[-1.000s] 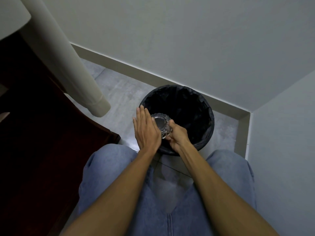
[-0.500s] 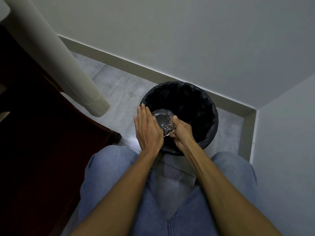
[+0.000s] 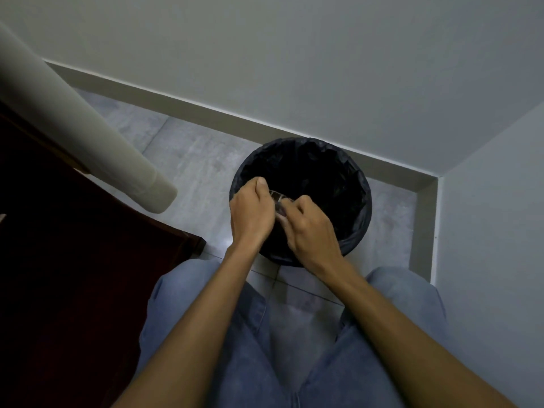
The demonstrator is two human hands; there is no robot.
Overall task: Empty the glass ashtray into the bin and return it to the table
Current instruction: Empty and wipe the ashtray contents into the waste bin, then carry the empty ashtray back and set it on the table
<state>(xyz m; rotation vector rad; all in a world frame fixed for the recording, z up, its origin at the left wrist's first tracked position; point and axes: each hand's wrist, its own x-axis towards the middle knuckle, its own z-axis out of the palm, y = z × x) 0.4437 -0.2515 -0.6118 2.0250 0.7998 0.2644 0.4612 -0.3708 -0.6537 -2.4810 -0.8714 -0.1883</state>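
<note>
ashtray tipped over the bin

half a second ago the left hand (image 3: 251, 212) lay flat beside the glass ashtray (image 3: 279, 203); now both hands curl closed on it, the right hand (image 3: 309, 228) gripping its near edge. only a sliver of glass shows between them, tilted down over the bin (image 3: 357, 214) just beyond the knuckles. the dumping step seems underway; whether anything falls out cannot be told. returning it remains.
</note>
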